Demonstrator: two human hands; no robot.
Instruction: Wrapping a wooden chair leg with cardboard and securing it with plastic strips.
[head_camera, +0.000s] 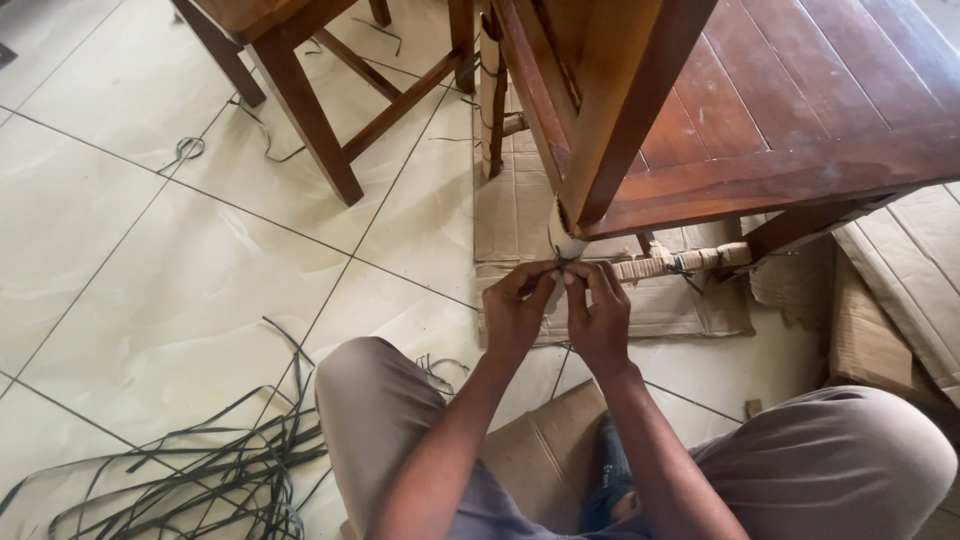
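Grey-trousered knees (380, 420) nearest, cut off at six o'clock. At twelve o'clock from them, left hand (515, 310) and right hand (600, 315) both pinching a thin dark weaving strip (562, 262) against the brown wooden furniture leg (610, 130). Strip's path hidden behind fingers.

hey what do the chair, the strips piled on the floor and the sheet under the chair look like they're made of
Chair: reddish-brown wood with a light sheen; plank seams and grain show. Strips: thin, dark, flat and curling, possibly synthetic rattan or plastic; the look leaves it open. Sheet: plain brown corrugated cardboard, matte, with folds and torn edges.

Two hands (515, 310) (600, 320); two wooden chairs (760, 110) (300, 60); perhaps three cardboard sheets (520, 200).
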